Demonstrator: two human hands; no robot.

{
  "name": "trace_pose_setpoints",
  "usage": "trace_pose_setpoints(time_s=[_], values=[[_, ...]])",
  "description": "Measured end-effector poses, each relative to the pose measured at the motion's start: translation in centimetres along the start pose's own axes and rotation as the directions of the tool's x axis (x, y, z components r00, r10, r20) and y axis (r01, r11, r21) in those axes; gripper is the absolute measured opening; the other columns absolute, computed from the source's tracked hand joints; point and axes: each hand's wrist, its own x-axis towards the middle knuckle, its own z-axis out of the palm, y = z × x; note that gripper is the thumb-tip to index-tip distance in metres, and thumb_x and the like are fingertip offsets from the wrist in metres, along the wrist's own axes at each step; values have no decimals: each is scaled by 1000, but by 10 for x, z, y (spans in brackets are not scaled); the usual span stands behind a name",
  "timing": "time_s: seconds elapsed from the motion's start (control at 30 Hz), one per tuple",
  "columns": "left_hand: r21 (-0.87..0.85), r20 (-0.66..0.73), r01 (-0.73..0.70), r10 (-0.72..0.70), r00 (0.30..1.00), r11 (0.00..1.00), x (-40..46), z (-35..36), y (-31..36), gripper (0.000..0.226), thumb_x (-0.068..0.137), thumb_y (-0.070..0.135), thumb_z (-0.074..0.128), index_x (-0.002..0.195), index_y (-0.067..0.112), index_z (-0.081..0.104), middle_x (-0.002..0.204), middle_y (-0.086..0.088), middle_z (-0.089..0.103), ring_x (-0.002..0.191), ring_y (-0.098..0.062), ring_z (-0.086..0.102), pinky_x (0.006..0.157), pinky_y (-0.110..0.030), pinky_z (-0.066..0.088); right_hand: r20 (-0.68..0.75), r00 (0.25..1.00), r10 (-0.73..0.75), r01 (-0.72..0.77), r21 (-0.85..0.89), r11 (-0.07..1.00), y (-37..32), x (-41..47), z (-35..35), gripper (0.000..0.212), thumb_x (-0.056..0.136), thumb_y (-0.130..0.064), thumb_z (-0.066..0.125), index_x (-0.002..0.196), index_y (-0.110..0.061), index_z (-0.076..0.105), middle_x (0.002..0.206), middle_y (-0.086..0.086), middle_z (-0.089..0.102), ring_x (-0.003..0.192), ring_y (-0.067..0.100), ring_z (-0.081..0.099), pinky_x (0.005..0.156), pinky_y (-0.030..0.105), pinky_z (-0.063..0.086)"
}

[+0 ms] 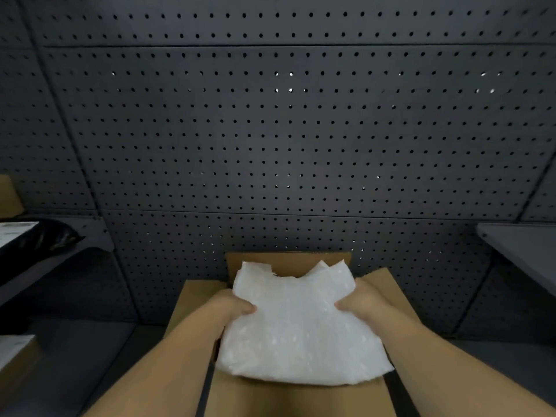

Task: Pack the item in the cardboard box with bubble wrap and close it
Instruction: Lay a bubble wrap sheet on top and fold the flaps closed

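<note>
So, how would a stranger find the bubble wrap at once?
Look below the dark pegboard wall to the open cardboard box at bottom centre. Over it the left hand and right hand grip the bubble wrap, the only white, crinkled, translucent sheet among brown flaps.

Cardboard box (288,398) sits centre on the table (90,356), flaps open, pegboard wall (285,130) right behind it. Bubble wrap (298,326) lies over the box opening, left hand (231,308) on its left edge, right hand (361,305) on its right edge. Shelf (45,260) with a bag (51,236) on it far left, another shelf (523,245) far right.
</note>
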Motion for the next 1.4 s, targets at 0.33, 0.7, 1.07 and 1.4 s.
trace_pose_setpoints(time_s=[0.33, 0.7, 1.07, 1.4], values=[[197, -228, -141, 185, 956, 970, 33, 22, -22, 9, 93, 10, 54, 87, 15, 50, 96, -4, 54, 82, -18, 51, 72, -27, 43, -230, 969, -88, 41, -200, 979, 10, 24, 31, 20, 89, -17, 62, 94, -11, 44, 105, 12, 62, 78, 21, 53, 56, 27, 39], [483, -256, -144, 297, 920, 864, 44, 25, -28, 60, 93, 24, 53, 144, 8, 23, 133, -12, 42, 112, -24, 48, 90, -33, 46, -208, 957, -202, 103, -405, 909, 6, 25, 16, 75, 84, -43, 67, 141, -10, 31, 135, 10, 48, 122, 26, 49, 95, 34, 45], [811, 561, -571, 109, 821, 126, 29, -4, -5, 75, 86, 45, 61, 147, 44, 18, 159, 9, 4, 146, -13, 3, 120, -29, 8, 550, 826, -125, 553, -748, 366, 3, -5, 0, 91, 81, -52, 65, 148, -51, 2, 161, -10, -9, 148, 17, -7, 120, 36, 13], [824, 556, -561, 86, 827, 73, 44, 6, -27, 74, 88, 43, 59, 147, 45, 15, 160, 5, -1, 146, -21, 6, 118, -31, 14, 549, 829, -108, 557, -790, 256, 15, 6, 20, 83, 90, -40, 58, 150, -44, 1, 162, -3, -4, 148, 23, 3, 117, 38, 24]])
